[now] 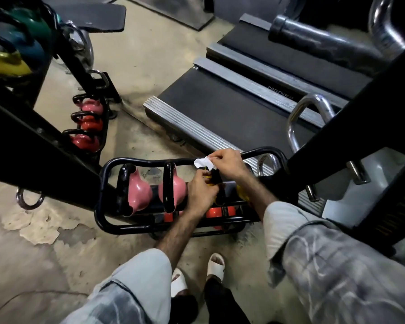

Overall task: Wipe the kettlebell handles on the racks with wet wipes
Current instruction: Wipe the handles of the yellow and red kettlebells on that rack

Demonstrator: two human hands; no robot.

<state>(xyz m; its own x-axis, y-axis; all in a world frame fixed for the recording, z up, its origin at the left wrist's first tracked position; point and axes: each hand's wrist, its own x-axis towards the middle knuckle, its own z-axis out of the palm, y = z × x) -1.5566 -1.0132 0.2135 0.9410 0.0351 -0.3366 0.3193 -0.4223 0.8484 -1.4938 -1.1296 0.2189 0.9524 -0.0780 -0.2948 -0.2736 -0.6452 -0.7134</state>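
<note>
The person stands over a low black rack (pixel 108 220) on the floor, both hands working at a yellow kettlebell (pixel 242 192) near the rack's right end. The right hand (pixel 229 163) pinches a crumpled white wet wipe (pixel 202 163) between thumb and fingertips, fingers curled, holding it against the top of that kettlebell's black handle (pixel 216 177). The left hand (pixel 200 194) lies just near of it, fingers curled round the lower part of the same handle, apparently steadying it; how tight the grip is I cannot tell. So the wiping looks to be in the middle of this one handle. To the left on the same rack stand two pink kettlebells (pixel 138 191) with black handles; nothing in the view shows whether those have been wiped. Orange-red kettlebells (pixel 212 212) sit on the tier below, partly hidden by the arms. A second rack further left holds three more pink and red kettlebells (pixel 89 123), and green, blue and yellow ones (pixel 5 64) rest on a higher shelf at the far left. Judging from all this, a good share of handles may remain. Treadmill decks (pixel 220 108) lie beyond the rack.
</note>
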